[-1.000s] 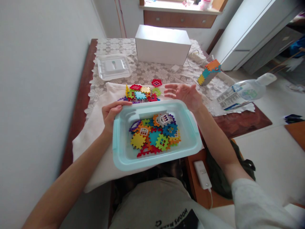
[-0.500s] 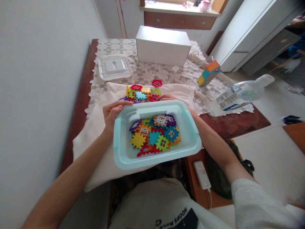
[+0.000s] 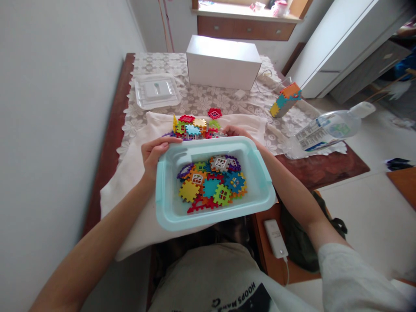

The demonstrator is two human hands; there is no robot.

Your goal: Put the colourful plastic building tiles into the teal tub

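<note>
A pale turquoise plastic tub (image 3: 263, 197) is tilted toward me. My left hand (image 3: 155, 154) is closed on its upper left corner, thumb and fingers at the rim. Flat interlocking building blocks (image 3: 212, 188) in several colours lie inside, some with window grilles. Behind the tub, more interlocking blocks (image 3: 193, 129) are heaped on the white cloth. My right hand (image 3: 236, 131) is beyond the tub's far rim, fingers curled at the heap's right side. A grey-white interlocking block (image 3: 218, 134) is at its fingertips; the tub hides part of this hand.
A white box (image 3: 224, 65) and a clear lid (image 3: 157, 90) stand farther back on the lace tablecloth (image 3: 152, 60). On the right are a block-built tower (image 3: 286, 100) and a large clear bottle (image 3: 328, 130). A white power bank (image 3: 276, 238) lies lower right.
My right hand has shifted slightly right and its fingers have curled. A grey-white block now shows at its fingertips, over the red one. The tub and left hand have hardly moved.
</note>
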